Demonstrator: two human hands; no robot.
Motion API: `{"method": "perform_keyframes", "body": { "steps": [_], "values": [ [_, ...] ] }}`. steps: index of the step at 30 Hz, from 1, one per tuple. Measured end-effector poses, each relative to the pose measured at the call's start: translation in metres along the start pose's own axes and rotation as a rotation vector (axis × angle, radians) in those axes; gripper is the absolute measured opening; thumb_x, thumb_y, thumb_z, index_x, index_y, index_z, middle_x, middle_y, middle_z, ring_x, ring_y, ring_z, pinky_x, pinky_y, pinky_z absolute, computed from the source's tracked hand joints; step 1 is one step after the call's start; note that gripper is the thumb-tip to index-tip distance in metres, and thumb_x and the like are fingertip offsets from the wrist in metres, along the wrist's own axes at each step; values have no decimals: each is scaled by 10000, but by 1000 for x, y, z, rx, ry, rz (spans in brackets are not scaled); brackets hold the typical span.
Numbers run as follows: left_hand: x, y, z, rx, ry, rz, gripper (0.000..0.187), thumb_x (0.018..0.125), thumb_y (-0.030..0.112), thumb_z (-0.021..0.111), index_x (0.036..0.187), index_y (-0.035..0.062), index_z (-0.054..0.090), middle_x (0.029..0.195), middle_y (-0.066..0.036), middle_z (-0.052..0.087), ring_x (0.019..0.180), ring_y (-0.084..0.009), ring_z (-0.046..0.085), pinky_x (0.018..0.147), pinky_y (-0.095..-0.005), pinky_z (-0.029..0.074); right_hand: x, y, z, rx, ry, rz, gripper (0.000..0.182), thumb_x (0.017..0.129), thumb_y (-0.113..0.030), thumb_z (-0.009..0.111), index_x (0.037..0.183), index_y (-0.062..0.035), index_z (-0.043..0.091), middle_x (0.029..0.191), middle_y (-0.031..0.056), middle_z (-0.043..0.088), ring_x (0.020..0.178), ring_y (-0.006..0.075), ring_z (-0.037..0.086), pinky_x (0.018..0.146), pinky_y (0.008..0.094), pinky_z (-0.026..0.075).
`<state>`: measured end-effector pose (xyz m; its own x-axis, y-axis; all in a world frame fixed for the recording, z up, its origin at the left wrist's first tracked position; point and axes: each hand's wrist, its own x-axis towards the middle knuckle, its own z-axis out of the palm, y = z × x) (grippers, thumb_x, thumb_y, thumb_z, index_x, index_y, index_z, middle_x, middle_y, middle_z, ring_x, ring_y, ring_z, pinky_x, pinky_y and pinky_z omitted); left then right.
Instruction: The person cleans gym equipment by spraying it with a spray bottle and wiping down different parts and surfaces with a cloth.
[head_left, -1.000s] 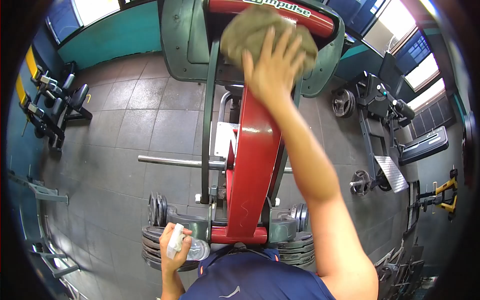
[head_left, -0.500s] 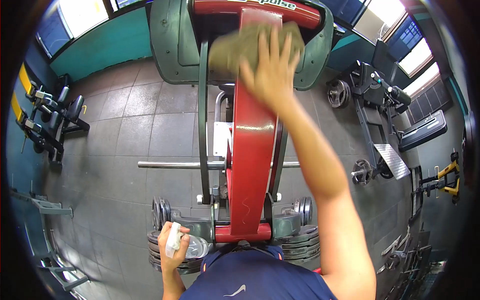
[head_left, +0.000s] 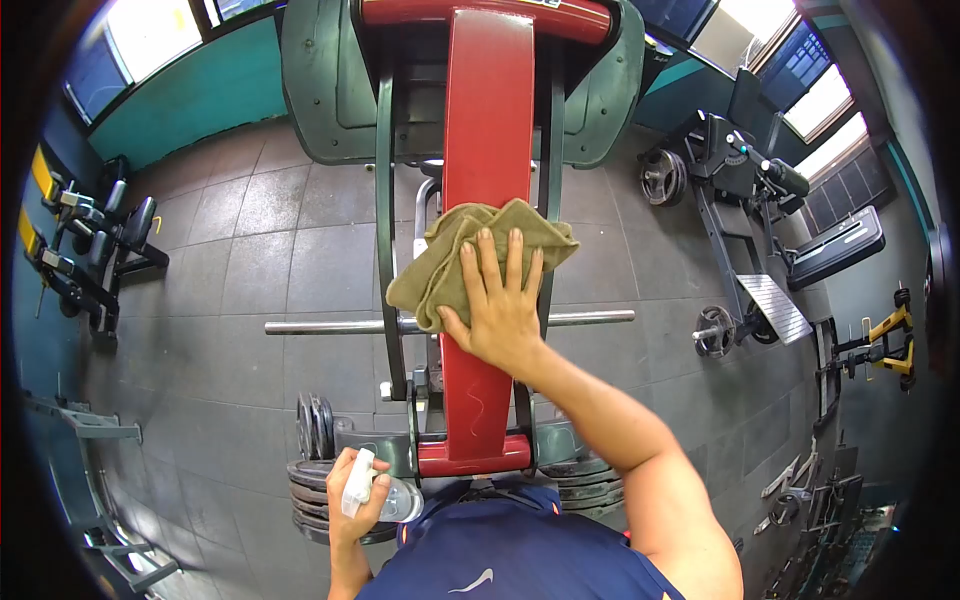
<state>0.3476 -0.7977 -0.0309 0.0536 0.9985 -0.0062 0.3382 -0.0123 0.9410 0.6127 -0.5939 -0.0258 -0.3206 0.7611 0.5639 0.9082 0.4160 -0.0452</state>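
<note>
My right hand lies flat with its fingers spread on an olive-green cloth. Under the cloth is the long red beam of a gym machine, and the cloth's folded edges hang past both of its sides. Low on the left, my left hand is closed around a spray bottle with a white trigger head and a clear body. The bottle is tilted, its body pointing right toward my dark blue shirt, and the fingers partly cover it.
A steel bar crosses behind the beam. Black weight plates are stacked low on both sides. Dark padded panels flank the beam's far end. Another plate-loaded machine stands right, and a yellow-and-black machine left.
My right hand and the cloth have come down the red beam toward me, from its far end to about the middle. My left hand still holds the spray bottle, nearly in place.
</note>
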Motion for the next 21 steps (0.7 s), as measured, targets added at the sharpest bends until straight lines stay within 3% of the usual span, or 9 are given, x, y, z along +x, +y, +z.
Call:
{"method": "perform_keyframes", "body": {
  "steps": [3,6,11,13,14,17,18,21],
  "values": [
    [5,0,-2,15,-9,24,159,769,69,703,900,-20,705,808,-110,574,727,-225,569,659,-335,453,49,34,-4,18,60,-88,797,844,-462,629,1459,7,437,1583,242,302,1438,551,229,1116,739,155],
    [10,7,-3,19,-15,25,156,775,68,707,903,-21,707,815,-107,582,724,-217,569,653,-331,456,161,68,0,-85,338,73,792,887,-473,602,1465,33,409,1564,254,326,1392,550,294,1105,693,241],
    [9,13,-10,36,3,26,136,783,78,688,886,-11,690,839,-74,568,725,-166,549,642,-303,434,241,124,-11,-170,241,-242,771,929,-551,514,1488,-28,426,1565,231,336,1397,542,305,1105,679,290],
    [5,17,-14,50,21,74,136,780,50,695,897,-18,700,826,-95,586,718,-198,571,633,-316,461,248,121,-9,23,320,-1,813,914,-514,562,1516,-4,365,1588,232,301,1448,523,226,1134,671,255],
    [-1,20,-16,45,31,57,140,777,42,692,903,-20,699,846,-101,593,716,-198,576,631,-308,461,245,115,-7,118,349,119,840,906,-495,585,1530,8,334,1600,233,284,1473,514,187,1149,667,237],
    [-20,15,-20,60,28,82,137,776,21,691,905,-24,699,853,-107,599,713,-199,594,637,-310,477,212,84,7,26,483,248,754,938,-555,500,1496,-52,431,1572,236,325,1396,564,290,1078,685,323],
    [-25,14,-20,66,6,79,135,783,50,694,897,-22,691,846,-105,593,718,-200,583,644,-310,466,183,71,11,-141,398,253,748,938,-527,523,1503,-47,421,1585,238,302,1399,582,269,1048,696,342],
    [-38,14,-17,49,-79,95,148,801,96,705,891,-19,680,832,-107,587,729,-221,577,663,-326,462,48,9,10,-107,207,124,780,885,-485,611,1510,-58,422,1598,250,279,1447,573,188,1070,756,225]
  ]
}}
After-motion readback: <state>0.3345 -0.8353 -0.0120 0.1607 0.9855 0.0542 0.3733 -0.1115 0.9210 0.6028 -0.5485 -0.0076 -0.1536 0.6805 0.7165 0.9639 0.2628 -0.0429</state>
